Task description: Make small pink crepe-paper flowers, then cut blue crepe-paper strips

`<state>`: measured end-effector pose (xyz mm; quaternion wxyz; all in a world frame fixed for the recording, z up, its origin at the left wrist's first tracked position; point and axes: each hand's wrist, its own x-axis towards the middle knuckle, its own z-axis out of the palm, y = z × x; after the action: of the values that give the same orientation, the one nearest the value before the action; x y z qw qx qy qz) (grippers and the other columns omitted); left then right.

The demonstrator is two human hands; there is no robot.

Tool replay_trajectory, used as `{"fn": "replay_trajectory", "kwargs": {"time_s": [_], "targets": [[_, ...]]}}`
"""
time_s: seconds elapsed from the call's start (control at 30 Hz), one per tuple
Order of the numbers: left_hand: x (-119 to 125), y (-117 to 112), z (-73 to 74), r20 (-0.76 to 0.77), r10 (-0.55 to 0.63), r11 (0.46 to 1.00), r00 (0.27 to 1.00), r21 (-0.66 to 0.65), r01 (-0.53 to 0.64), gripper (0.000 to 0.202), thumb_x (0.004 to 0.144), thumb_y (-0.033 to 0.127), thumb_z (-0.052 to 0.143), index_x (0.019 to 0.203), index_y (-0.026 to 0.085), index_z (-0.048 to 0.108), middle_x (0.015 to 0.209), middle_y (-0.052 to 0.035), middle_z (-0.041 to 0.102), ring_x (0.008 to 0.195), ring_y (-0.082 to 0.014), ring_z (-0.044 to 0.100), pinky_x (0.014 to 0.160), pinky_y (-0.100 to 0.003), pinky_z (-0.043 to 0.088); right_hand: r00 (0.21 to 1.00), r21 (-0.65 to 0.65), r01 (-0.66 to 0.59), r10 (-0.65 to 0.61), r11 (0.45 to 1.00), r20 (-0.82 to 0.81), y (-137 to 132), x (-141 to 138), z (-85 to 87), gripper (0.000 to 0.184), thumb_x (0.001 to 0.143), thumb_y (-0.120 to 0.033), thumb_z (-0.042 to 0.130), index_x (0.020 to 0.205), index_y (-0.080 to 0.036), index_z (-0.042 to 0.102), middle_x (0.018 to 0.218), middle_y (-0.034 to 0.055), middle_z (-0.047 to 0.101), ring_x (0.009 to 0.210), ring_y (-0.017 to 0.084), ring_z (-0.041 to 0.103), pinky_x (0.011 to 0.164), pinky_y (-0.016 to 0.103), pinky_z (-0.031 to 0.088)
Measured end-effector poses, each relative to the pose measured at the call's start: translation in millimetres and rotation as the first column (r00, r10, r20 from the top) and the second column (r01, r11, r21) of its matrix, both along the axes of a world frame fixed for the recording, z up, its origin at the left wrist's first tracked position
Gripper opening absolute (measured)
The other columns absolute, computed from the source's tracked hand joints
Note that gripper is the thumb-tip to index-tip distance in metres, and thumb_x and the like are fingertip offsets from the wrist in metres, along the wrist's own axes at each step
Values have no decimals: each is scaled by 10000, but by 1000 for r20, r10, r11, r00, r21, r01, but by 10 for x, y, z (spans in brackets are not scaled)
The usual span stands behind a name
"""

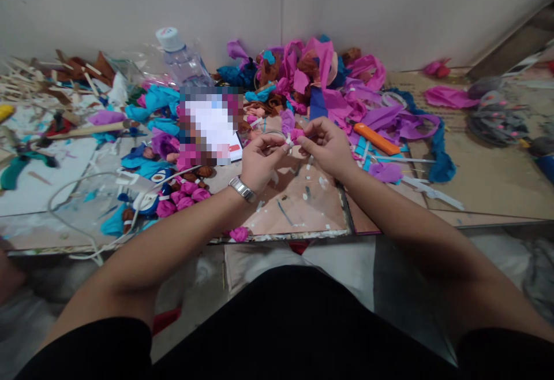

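Over the middle of the table, my left hand (pixel 262 160), with a metal watch at its wrist, pinches a small white strip (pixel 289 143). A thin pale loop of wire or string shows above these fingers. My right hand (pixel 326 146) is closed at the fingertips around a small pink crepe paper piece (pixel 296 134), which touches the white strip. The fingertips partly hide both. Beneath my hands lies a brown board (pixel 298 201) with scraps on it. To the left is a group of pink crepe paper buds (pixel 186 198) with white bands.
A phone (pixel 216 126), partly blurred out, and a clear bottle (pixel 184 59) stand behind my left hand. An orange utility knife (pixel 376 138) lies right of my right hand. Crepe paper heaps (pixel 320 74) line the wall. A white cable (pixel 64 189) and green-handled pliers (pixel 26 166) lie left.
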<state>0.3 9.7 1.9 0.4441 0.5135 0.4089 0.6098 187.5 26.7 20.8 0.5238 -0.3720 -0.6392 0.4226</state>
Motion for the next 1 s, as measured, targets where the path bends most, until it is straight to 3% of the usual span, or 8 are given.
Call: {"fn": "replay_trajectory", "kwargs": {"time_s": [0.4,0.73,0.87,1.0], "targets": [[-35,62,-55,29,-11,1000,1000,-5,11,327,757,391,922,982,206,773,1078,-65,771,984,-167,729,890,-293,603,1000,-26,-19,18,999,-23,-11,-33,-25,515,776,-617,886,926,-262,544,795,-36,648,664,159,697,623,305,597],[-26,59,-69,91,-76,996,993,-38,80,301,755,382,923,949,214,765,1014,-47,769,910,-143,725,850,-282,608,997,-53,-64,62,997,-43,47,11,-7,520,754,-608,903,922,-260,556,761,-40,650,636,156,681,613,311,601],[-20,55,-85,62,-80,996,995,-42,83,372,710,393,955,931,200,725,1033,-44,753,885,-143,727,824,-283,618,996,-50,-82,81,995,-27,64,34,-5,499,765,-604,894,928,-258,573,761,-38,647,639,158,673,617,317,605],[-4,48,-88,100,-158,977,982,-129,170,467,699,448,963,995,196,705,973,-42,756,799,-153,747,771,-314,645,997,-25,-74,73,997,-10,94,58,-49,473,786,-593,883,941,-255,591,788,-34,641,642,146,646,611,303,599]]}}
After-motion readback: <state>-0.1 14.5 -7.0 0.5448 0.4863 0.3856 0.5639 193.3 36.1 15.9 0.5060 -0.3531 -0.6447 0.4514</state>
